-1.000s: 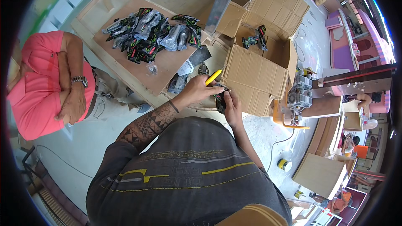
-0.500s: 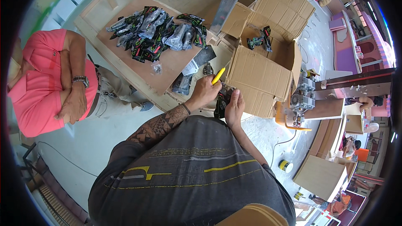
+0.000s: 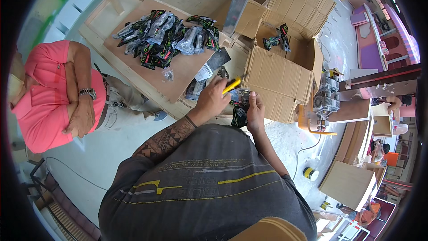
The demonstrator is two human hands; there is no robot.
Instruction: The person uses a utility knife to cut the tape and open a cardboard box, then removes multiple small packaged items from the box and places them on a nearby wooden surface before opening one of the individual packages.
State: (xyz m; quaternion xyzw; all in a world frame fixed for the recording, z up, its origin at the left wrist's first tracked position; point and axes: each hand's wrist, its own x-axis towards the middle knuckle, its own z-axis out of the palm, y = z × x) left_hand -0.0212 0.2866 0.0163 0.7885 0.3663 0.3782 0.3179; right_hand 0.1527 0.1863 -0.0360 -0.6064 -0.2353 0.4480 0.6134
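Note:
My left hand (image 3: 212, 101), at the end of the tattooed forearm, is closed around a yellow and black utility knife (image 3: 231, 85). The knife points up and to the right, toward the cardboard box. Close beside it, my right hand (image 3: 255, 112) grips a black plastic packet (image 3: 239, 117) with its thumb on top. A grey metal part (image 3: 244, 97) shows at the packet's upper end; its exact kind is too small to tell. Many similar black and clear packets (image 3: 165, 38) lie heaped on a brown board (image 3: 178, 73) ahead of me, to the left.
An open cardboard box (image 3: 278, 78) stands just beyond my right hand, with a few packets (image 3: 277, 40) inside. A metal post (image 3: 240, 2) rises beside it. At the left, a person in a pink shirt (image 3: 53, 93) stands with arms crossed. A small clear bag (image 3: 168, 75) lies near the heap.
My left hand has drawn slightly left and turned the knife, so its black part now shows. The packet's metal part is more visible, and my right hand has shifted slightly right and down.

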